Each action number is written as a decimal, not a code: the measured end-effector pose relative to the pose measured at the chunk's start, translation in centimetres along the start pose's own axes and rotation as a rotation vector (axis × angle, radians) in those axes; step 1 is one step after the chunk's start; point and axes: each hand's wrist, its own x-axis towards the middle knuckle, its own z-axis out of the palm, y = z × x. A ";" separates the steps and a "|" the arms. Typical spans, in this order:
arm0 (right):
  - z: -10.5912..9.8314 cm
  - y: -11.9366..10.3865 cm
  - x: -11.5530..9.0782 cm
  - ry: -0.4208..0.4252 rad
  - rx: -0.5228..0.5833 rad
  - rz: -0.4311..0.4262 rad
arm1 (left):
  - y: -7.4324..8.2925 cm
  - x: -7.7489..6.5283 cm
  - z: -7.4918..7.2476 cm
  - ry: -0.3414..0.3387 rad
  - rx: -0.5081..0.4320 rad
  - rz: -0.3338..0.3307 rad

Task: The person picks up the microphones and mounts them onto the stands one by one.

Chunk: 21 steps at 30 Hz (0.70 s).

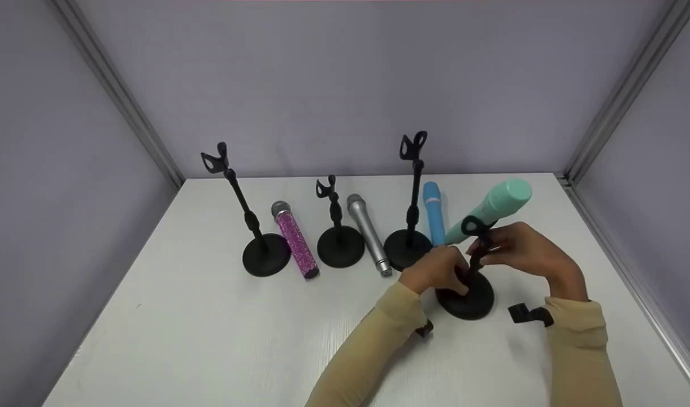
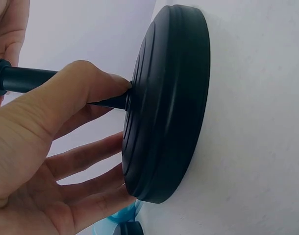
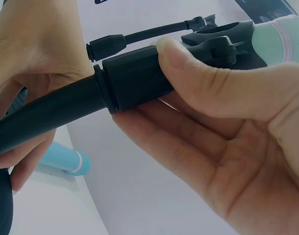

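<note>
A short black desktop microphone stand (image 1: 466,305) is between both hands at the right of the table. My left hand (image 1: 439,268) grips its pole low down; in the left wrist view the thumb presses at the pole's foot and other fingers touch the round base (image 2: 171,107). Higher up, my right hand (image 1: 525,251) pinches the thick collar (image 3: 137,78) between thumb and fingers. A mint-green microphone (image 1: 508,198) lies tilted at the stand's clip (image 1: 473,226), its head up to the right. How firmly it sits there is hard to tell.
Left of the hands stand three more black stands: a tall one (image 1: 265,255), a short one (image 1: 340,249) and another tall one (image 1: 412,215). A pink glitter microphone (image 1: 296,243), a silver one (image 1: 368,232) and a blue one (image 1: 434,212) lie among them. Walls enclose the table (image 1: 209,339).
</note>
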 end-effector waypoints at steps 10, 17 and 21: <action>0.1 0.0 0.2 0.071 -0.004 -0.044 | -0.1 0.0 -0.1 -0.008 0.010 0.017; 0.2 -0.3 0.1 0.060 -0.016 -0.022 | 0.1 0.0 0.0 -0.009 0.003 -0.020; 0.1 -0.4 -0.1 -0.011 0.010 -0.012 | 0.1 -0.1 0.0 -0.012 -0.004 -0.036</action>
